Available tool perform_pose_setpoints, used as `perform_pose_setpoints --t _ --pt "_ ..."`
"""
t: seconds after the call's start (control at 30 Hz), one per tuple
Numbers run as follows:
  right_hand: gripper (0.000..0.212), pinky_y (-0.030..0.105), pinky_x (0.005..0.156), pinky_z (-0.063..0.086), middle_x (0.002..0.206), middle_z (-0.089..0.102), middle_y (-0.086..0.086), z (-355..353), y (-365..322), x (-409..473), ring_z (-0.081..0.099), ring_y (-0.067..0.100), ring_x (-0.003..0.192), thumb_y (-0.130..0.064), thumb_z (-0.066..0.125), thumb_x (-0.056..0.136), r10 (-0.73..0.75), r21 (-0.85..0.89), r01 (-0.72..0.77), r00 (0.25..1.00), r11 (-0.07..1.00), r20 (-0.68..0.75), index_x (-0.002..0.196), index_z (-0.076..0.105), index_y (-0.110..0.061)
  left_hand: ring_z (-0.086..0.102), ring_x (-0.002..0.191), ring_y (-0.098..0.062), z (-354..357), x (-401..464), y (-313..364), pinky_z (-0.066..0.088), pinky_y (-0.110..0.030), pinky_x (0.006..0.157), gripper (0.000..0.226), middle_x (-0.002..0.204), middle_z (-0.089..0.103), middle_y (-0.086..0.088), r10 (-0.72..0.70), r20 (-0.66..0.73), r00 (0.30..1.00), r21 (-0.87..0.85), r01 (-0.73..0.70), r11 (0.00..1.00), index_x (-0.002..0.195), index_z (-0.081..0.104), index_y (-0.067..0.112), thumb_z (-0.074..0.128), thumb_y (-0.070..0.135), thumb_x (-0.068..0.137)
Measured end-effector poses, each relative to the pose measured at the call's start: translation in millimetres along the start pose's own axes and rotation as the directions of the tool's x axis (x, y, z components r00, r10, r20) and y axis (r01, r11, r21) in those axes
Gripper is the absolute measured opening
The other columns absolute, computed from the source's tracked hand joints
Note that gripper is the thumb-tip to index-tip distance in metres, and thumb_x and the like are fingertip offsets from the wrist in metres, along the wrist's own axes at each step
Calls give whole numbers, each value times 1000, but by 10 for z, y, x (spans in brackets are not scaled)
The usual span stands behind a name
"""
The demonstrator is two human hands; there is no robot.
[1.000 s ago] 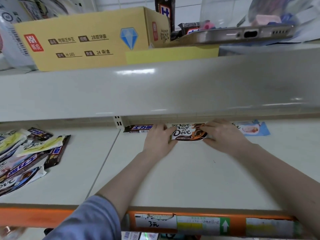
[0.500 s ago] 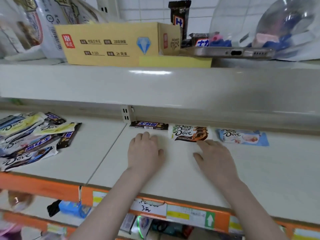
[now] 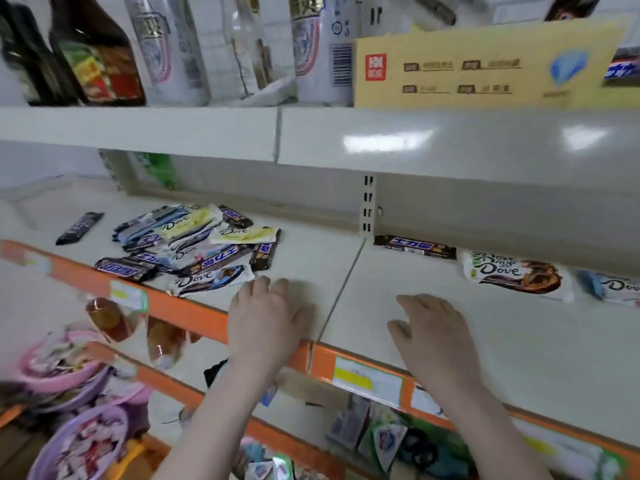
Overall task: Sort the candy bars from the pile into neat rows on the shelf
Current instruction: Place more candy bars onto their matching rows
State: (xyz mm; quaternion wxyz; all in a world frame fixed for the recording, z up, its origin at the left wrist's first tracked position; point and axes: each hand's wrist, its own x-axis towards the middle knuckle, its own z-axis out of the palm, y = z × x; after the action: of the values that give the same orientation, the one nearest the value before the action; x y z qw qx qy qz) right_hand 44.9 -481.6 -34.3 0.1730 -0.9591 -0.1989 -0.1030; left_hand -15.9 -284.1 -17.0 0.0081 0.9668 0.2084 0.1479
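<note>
Both hands empty, palms down over the shelf (image 3: pixel 381 282) near its front edge. Left hand (image 3: pixel 266 313) lies flat with fingers straight and loosely together, fingertips pointing away from the person toward the pile (image 3: pixel 187 244), thumb out to the right; its fingertips sit just beside the nearest Dove wrapper (image 3: pixel 211 279), contact can't be told. Left forearm runs up from bottom centre, crossing the orange shelf edge (image 3: pixel 194 315). Right hand (image 3: pixel 433 327) also flat, fingers relaxed and angled up-left, thumb spread to the left, holding nothing; its wrist lies over the orange edge and the forearm goes off bottom right. The hands are apart, one on each side of the seam in the shelf.

Pile of candy bars sits on the left shelf panel: jumbled, overlapping Dove and dark Snickers-type wrappers, some yellow. One dark bar (image 3: pixel 80 227) lies alone, left of the pile.

Row at the back of the right panel, against the back wall: dark bar with blue label (image 3: pixel 414 247), then brown-and-white Dove bar (image 3: pixel 516 276), then light blue Dove bar (image 3: pixel 613 285) partly cut by the frame edge. Neighbours close, end to end.

Upper shelf carries bottles, white packages and a yellow carton (image 3: pixel 485 64). Lower shelf shows pink bowls (image 3: pixel 79 441) of wrapped sweets. View is motion-blurred.
</note>
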Motion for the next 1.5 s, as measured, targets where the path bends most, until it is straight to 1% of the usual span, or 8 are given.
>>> perform_pose_setpoints --t 0.23,0.4,0.6,0.77,1.07,1.2,1.33,1.5 --pt "39 34 101 34 125 56 7 561 -1261 379 47 24 117 -28 46 89 84 52 -81 994 995 -63 127 51 -16 37 128 -31 67 565 -1364 32 -39 106 73 138 43 -12 69 2 998 5 -69 998 137 38 15 44 63 83" --pt "38 36 95 41 118 60 9 747 -1815 560 52 26 109 -29 48 89 115 26 -114 990 993 -80 123 54 -14 32 132 -30 162 827 -1794 29 -41 111 94 141 39 -12 171 69 983 -10 -170 985 140 31 11 45 76 73" --pt "33 36 88 41 113 61 13 768 -1979 890 53 29 105 -25 50 89 110 6 -110 989 994 -97 118 56 -11 17 140 -34 278 1083 -1824 18 -44 114 104 152 22 -15 288 227 930 -68 -280 958 145 20 11 42 80 71" --pt "33 36 90 41 119 58 12 818 -1959 1253 52 29 108 -22 46 91 35 20 -34 997 999 -62 120 55 -10 23 138 -32 326 1256 -1787 19 -42 113 102 151 27 -14 320 242 916 -20 -325 945 142 32 6 36 82 73" --pt "36 36 98 38 130 54 7 871 -1970 1870 48 25 119 -27 36 98 -214 -22 218 970 976 112 128 49 -12 36 122 -29 408 1304 -1699 30 -36 102 91 131 45 -10 316 94 944 133 -327 936 122 52 6 34 81 74" --pt "38 41 94 41 123 58 9 956 -2019 2036 50 28 113 -34 31 99 -215 -76 239 947 968 238 121 53 -12 38 120 -27 445 1249 -1711 33 -33 99 82 131 46 -10 337 57 940 94 -341 935 122 49 8 32 76 79" --pt "39 39 92 40 117 58 9 981 -2022 2112 51 29 110 -41 44 92 -191 -101 217 957 971 220 121 55 -17 42 117 -29 453 1202 -1675 34 -35 99 74 128 46 -14 324 79 943 48 -328 944 124 41 9 36 71 83" --pt "39 33 85 40 109 55 10 955 -1951 2078 50 27 105 -41 61 83 -110 32 105 966 994 236 116 61 -19 41 119 -29 400 1300 -1629 33 -36 103 92 130 44 -15 209 184 960 15 -215 977 130 34 2 47 75 74"
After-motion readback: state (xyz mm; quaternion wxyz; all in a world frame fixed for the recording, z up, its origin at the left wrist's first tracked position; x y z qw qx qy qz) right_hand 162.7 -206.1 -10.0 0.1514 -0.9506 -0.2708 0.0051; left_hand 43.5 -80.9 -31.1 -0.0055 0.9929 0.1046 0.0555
